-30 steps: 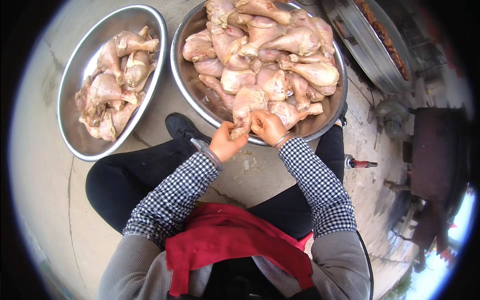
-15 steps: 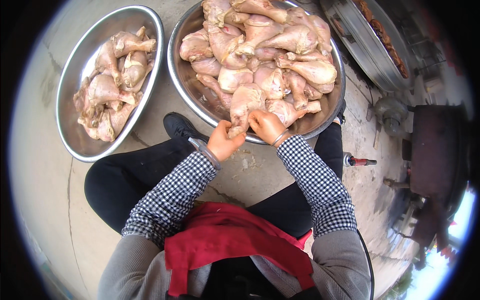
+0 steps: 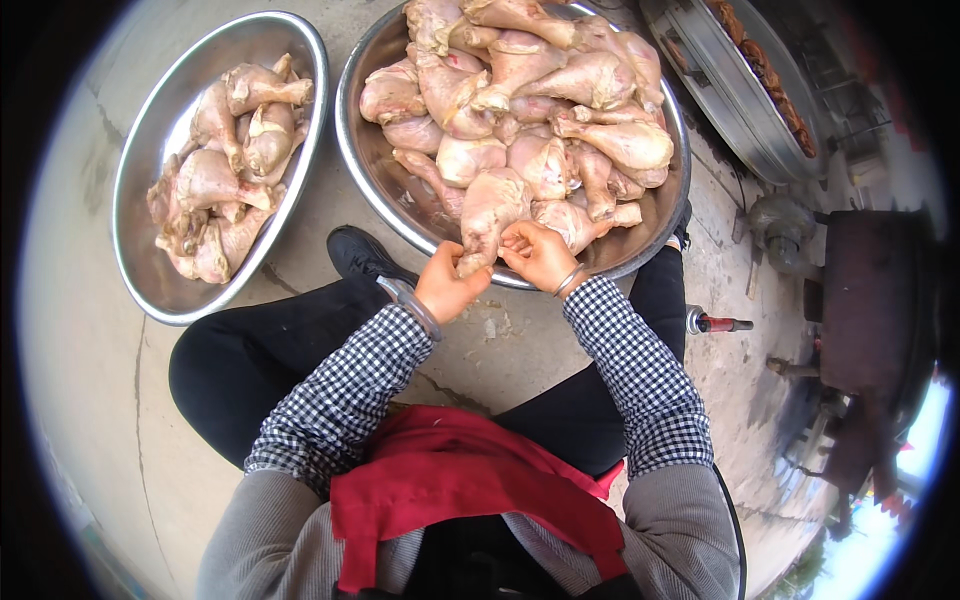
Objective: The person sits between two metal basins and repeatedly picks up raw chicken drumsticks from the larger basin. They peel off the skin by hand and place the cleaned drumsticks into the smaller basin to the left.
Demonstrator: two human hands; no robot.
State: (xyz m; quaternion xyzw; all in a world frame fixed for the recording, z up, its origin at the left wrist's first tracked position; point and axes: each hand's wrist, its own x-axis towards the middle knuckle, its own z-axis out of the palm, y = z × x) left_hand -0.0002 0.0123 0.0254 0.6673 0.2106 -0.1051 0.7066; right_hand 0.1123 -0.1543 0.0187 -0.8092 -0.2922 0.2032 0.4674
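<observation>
At the near rim of a large round metal basin (image 3: 378,165), my left hand (image 3: 450,284) is closed round the thin end of a raw chicken leg (image 3: 494,205). The leg's thick end points away from me, against the heap. Just right of that thin end, my right hand (image 3: 543,256) has its fingers curled in a pinch, close to the leg. Whatever lies between those fingertips is too small to make out. Several more raw chicken legs (image 3: 620,140) are piled high in the basin.
A second metal basin (image 3: 152,262) at the left holds several chicken legs (image 3: 215,180). Far right stands a round metal pan (image 3: 735,105) with brown food along it. A red-and-black handled object (image 3: 722,324) lies on the concrete floor, near dark rusty equipment (image 3: 865,290).
My right hand has shifted slightly right, its fingers turning and drawing a little away from the leg's thin end. My left hand and the leg stay in place.
</observation>
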